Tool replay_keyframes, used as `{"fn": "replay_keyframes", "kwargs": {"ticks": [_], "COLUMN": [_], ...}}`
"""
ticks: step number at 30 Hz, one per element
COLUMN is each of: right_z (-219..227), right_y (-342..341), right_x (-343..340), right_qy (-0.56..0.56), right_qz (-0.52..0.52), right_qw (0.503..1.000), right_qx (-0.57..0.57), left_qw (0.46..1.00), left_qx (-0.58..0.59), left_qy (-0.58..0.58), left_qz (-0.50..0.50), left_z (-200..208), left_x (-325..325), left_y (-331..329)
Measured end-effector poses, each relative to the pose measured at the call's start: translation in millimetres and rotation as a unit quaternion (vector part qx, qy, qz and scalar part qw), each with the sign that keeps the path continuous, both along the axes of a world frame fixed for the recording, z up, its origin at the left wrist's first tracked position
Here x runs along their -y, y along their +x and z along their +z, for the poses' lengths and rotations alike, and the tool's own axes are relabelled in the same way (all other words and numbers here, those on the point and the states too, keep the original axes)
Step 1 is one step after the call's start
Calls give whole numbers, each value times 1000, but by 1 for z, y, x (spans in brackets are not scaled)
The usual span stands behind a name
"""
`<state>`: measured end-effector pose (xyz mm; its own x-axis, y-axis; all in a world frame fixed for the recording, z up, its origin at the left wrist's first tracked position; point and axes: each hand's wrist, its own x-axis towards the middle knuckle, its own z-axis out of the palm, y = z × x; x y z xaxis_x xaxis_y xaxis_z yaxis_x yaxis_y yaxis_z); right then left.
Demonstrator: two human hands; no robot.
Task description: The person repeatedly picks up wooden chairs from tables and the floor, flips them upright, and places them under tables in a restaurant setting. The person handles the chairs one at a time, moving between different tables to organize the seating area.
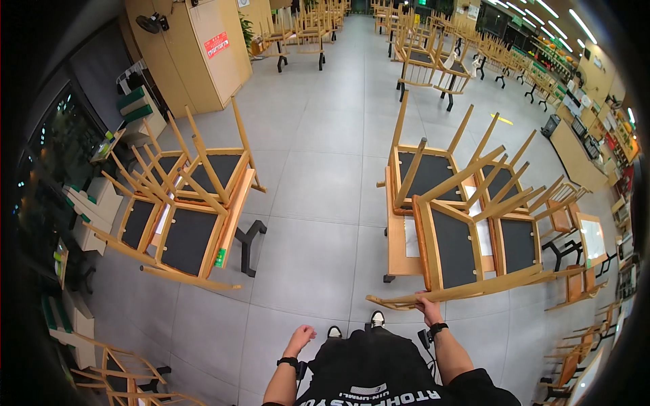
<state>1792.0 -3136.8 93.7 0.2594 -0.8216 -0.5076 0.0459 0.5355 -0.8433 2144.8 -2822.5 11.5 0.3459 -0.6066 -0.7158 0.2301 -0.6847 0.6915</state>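
My right hand (428, 310) is closed round the back of a wooden chair (455, 245). That chair lies upside down with its dark seat underside facing up and its legs pointing upward. It rests over the near side of a light-brown table (403, 265), beside several other upturned chairs. My left hand (301, 338) hangs in front of my body with its fingers curled in and nothing seen in them. Across the aisle to the left, another table (237, 215) carries more upturned chairs (189, 240), out of my left hand's reach.
Grey tiled floor (308, 203) runs ahead between the tables. Farther off stand more tables with upturned chairs (420, 57). A beige cabinet block (186, 61) is at the far left, green-backed bench seats (135, 101) line the left, and a counter (575, 152) stands right.
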Motion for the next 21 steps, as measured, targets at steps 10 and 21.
{"fn": "replay_keyframes", "kwargs": {"ticks": [10, 21], "right_z": [53, 98], "right_y": [-6, -18], "right_x": [3, 5], "right_qy": [-14, -17], "right_qz": [7, 33], "right_qw": [1000, 998], "right_qx": [6, 56], "left_qw": [998, 993], "left_qx": [-3, 51], "left_qy": [-52, -33], "left_qz": [-21, -97], "left_z": [28, 49], "left_x": [84, 200], "left_y": [7, 4]}}
